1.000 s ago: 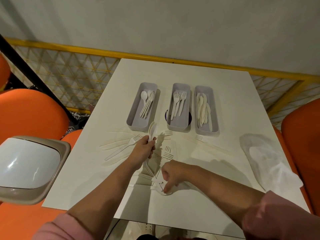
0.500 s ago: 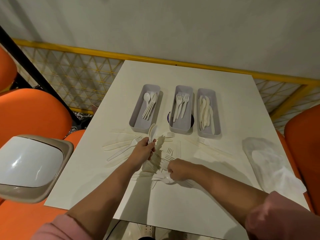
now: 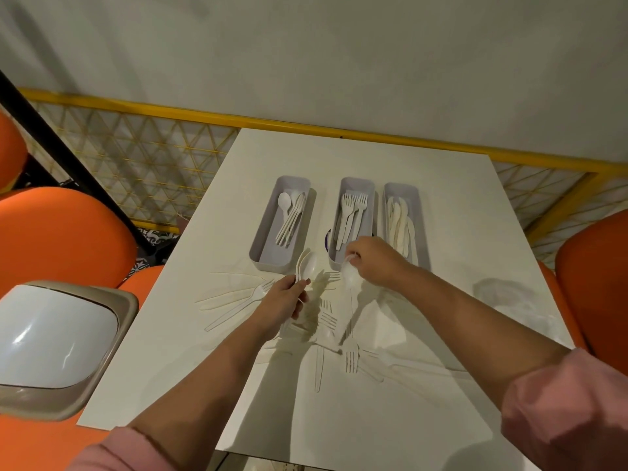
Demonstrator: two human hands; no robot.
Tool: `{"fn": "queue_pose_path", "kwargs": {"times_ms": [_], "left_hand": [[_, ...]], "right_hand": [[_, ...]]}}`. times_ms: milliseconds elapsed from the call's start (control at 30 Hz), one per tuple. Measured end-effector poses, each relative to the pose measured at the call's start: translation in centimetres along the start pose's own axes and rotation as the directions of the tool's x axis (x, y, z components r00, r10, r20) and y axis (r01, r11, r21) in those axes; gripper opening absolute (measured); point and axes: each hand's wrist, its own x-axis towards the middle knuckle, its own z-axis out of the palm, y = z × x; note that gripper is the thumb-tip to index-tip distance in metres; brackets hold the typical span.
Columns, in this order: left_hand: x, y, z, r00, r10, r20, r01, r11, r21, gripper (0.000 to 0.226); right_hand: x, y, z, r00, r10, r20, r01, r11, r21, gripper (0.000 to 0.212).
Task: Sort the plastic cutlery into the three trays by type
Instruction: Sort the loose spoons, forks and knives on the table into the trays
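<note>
- Fingers [image 3: 296,289] of the left hand [image 3: 282,300] are curled round the handles of a small bundle of spoons [image 3: 307,266], held just off the near end of the spoon tray [image 3: 262,248]. The bowls point up and away toward the trays, with the long axis running near to far.
- That leftmost tray already holds spoons lying lengthwise, bowls at the far end.
- Loose cutlery [image 3: 331,329], mostly forks with their tines at mixed angles, lies scattered on the table [image 3: 448,239] between the forearms, so the sorting looks only partway done.
- Over the near end of the fork tray [image 3: 357,181], the right hand [image 3: 373,263] pinches a single spoon [image 3: 351,279] in its fingertips. The bowl sits just under the fingers and the handle seems to hang back toward the person, though it is blurred.
- Spoon-gathering looks like the step in hand. Next, this spoon should go left to the bundle or the spoon tray, turned to lie along the tray, not dropped among the forks below.
- Furthest right, the knife tray [image 3: 401,187] holds knives lying lengthwise.
</note>
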Motion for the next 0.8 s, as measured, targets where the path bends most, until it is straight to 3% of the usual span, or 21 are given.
{"fn": "queue_pose_path", "kwargs": {"times_ms": [167,433,633,800], "left_hand": [[0.0,1.4,0.6,0.997,0.001,0.076,0.003,0.999,-0.046,0.028],[0.7,3.3,0.7,0.976,0.005,0.217,0.054,0.963,-0.263,0.023],[1.6,4.0,0.2,0.959,-0.003,0.284,0.086,0.956,-0.28,0.031],[2.1,4.3,-1.3,0.943,-0.002,0.333,0.059,0.985,-0.162,0.033]], "right_hand": [[0.8,-0.8,-0.8,0.986,-0.102,-0.135,0.131,0.965,0.228,0.017],[2.8,-1.0,0.0,0.958,-0.051,-0.283,0.158,0.915,0.372,0.011],[4.3,-0.9,-0.3,0.995,-0.022,-0.094,0.07,0.835,0.546,0.023],[6.0,-0.7,-0.6,0.989,0.041,-0.139,0.039,0.85,0.525,0.019]]}}
